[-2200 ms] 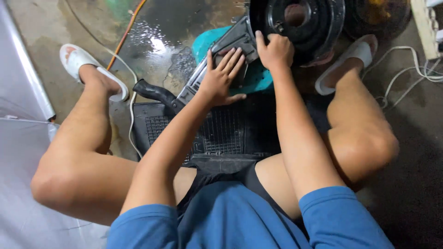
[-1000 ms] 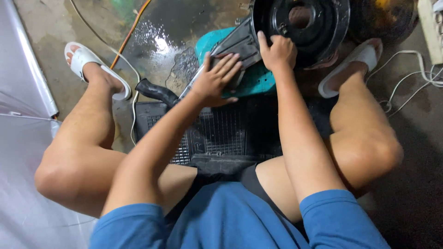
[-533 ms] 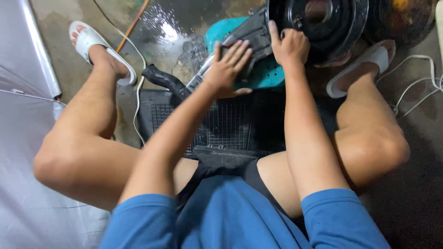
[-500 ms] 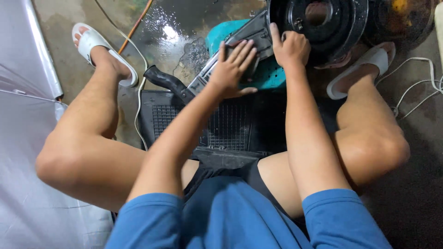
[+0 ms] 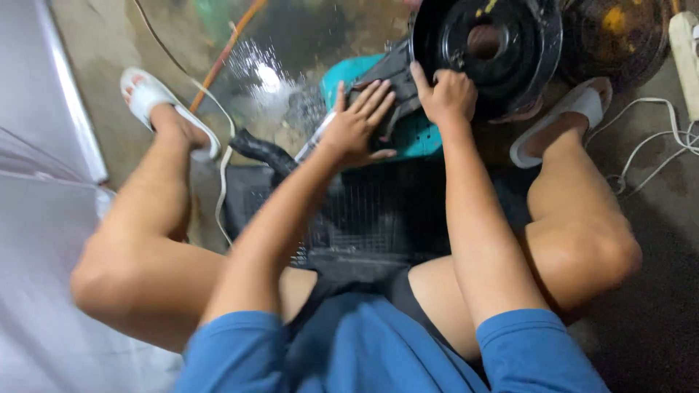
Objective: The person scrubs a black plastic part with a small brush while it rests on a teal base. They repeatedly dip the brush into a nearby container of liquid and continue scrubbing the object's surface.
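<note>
I sit low with my knees spread over a wet concrete floor. My left hand (image 5: 358, 125) lies flat, fingers spread, on a dark grey machine part (image 5: 389, 76) that rests on a teal plastic piece (image 5: 419, 135). My right hand (image 5: 445, 96) is curled around the lower rim of a large black round drum (image 5: 486, 45) with a hole at its centre. The grey part joins the drum at its left side. A black grid-like panel (image 5: 364, 215) lies on the floor between my legs, under both forearms.
A black hose end (image 5: 263, 151) lies by my left knee. An orange hose (image 5: 229, 47) and a white cord (image 5: 218, 211) run across the wet floor. White cables (image 5: 648, 164) and a power strip (image 5: 683, 54) are at right. A rusty round part (image 5: 619, 33) sits behind the drum. A white sheet (image 5: 36, 218) covers the left.
The view has shifted, so the drum and hands sit higher and further right in frame. My left hand's fingers have spread flatter on the grey part. My right hand keeps its hold on the drum rim.
</note>
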